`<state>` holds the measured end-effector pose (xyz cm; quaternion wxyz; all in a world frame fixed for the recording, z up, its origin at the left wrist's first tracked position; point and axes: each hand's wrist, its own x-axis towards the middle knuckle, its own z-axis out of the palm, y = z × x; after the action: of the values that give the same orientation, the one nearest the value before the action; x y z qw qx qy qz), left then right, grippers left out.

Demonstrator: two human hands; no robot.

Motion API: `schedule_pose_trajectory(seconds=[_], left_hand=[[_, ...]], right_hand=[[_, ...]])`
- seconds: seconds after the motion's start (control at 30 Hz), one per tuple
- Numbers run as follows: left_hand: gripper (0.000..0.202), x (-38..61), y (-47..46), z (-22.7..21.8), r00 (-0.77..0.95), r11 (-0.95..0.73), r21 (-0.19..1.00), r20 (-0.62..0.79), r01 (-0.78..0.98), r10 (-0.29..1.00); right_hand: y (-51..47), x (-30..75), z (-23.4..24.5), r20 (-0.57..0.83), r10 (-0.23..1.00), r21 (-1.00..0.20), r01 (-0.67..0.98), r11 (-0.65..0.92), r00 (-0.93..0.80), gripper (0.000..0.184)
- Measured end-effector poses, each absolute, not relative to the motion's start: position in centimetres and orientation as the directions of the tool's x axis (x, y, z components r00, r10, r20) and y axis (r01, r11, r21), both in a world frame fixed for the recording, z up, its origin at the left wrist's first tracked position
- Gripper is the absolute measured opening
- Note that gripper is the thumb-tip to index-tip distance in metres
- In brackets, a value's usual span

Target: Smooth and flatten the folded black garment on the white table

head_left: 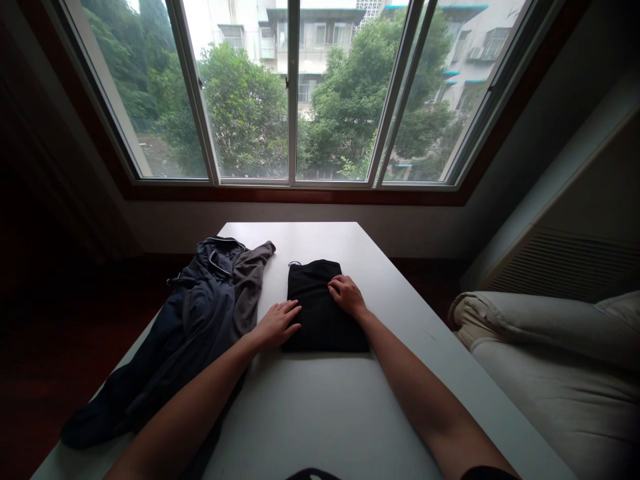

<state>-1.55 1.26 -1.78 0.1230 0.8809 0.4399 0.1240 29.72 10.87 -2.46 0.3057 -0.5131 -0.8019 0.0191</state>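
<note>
Black, matte fabric folded into a flat rectangular bundle [320, 320] lay near the middle of the smooth white counter [310, 413], with both of the person's hands on it. The grip of the left hand [277, 323] was open and flat, its fingers spread and their tips on the bundle's left edge, with nothing clasped. The grip of the right hand [349, 295] was partly closed, the fingers bent and close together on top of the right edge, towards the far end; I could not tell whether it pinched any cloth.

The step in hand seemed to be smoothing or squaring the bundle. The next move, as I judged it, called for light, even pressure from the 2 hands, so that the layers stayed aligned.

The bundle's narrower-looking far end pointed towards the metal-framed sliding window [293, 181]. Its long axis appeared to run away from the person, though foreshortening made that a judgement. A thin dark loop [294, 263] stuck out at the far left corner. Just beyond the left hand, a crumpled heap of navy and grey-brown garments [200, 320] covered the counter's left side.
</note>
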Motion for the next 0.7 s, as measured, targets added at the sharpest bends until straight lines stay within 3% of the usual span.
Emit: schedule_pose_trajectory(seconds=[0.23, 0.33, 0.5, 0.7], left_hand=[[0.060, -1.5, 1.3, -1.9, 0.575, -0.573, 0.332, 0.102, 0.750, 0.812], [0.061, -1.5, 1.4, -1.9, 0.576, -0.573, 0.329, 0.097, 0.751, 0.811], [0.061, -1.6, 1.4, -2.0, 0.578, -0.579, 0.325, 0.110, 0.748, 0.809], [0.060, -1.6, 1.4, -1.9, 0.576, -0.572, 0.334, 0.098, 0.749, 0.812]], right_hand=[[11.1, 31.2, -2.4, 0.358, 0.933, -0.288, 0.945, 0.156, -0.045, 0.021], [10.8, 31.0, -2.0, 0.413, 0.908, -0.255, 0.949, 0.186, -0.067, 0.022], [10.5, 29.5, -1.9, 0.422, 0.864, -0.280, 0.868, 0.411, -0.273, 0.020], [10.9, 30.1, -2.5, 0.350, 0.935, -0.283, 0.945, 0.164, -0.057, 0.021]])
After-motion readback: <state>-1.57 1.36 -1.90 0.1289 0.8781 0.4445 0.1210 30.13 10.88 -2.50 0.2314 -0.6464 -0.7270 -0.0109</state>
